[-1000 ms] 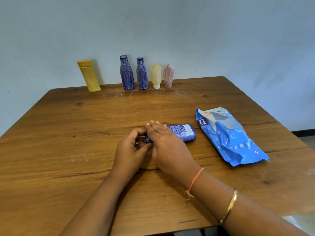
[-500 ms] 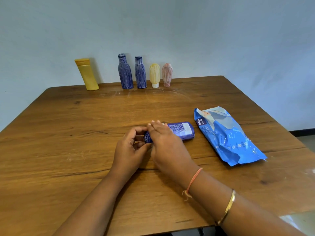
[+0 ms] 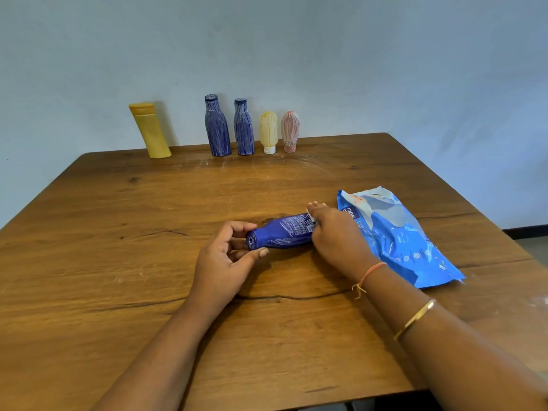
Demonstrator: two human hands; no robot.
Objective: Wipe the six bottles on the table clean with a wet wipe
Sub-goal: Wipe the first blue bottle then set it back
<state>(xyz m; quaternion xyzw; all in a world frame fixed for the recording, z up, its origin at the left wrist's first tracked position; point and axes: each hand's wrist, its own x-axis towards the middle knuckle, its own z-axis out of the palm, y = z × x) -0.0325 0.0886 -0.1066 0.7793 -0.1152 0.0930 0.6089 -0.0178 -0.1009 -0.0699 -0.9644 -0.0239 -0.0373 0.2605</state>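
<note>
Table (image 3: 118, 277): left hand (image 3: 221, 264) grip around bottle (image 3: 281, 234)

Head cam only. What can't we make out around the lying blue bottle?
Head view:
- Wet wipe: only a white sliver shows; right hand covers the rest.
- Blue bottle, base end: hidden under that hand.
- Bottle label print: too small.
- Wipes pack, left edge: behind that hand.

Both bare arms reach in from bottom, forearms slanting toward middle. Left hand (image 3: 225, 256) palm turned up a bit, fingers (image 3: 241, 226) curled over cap end of blue bottle (image 3: 281, 234), thumb pressing near side. Right hand (image 3: 338, 235) palm down, back of hand up, fingers bent over bottle's other end, tips on far side. Hands apart, one at each end. Orange thread (image 3: 369, 272) on right wrist, gold bangle (image 3: 415, 318) higher up arm.
</note>
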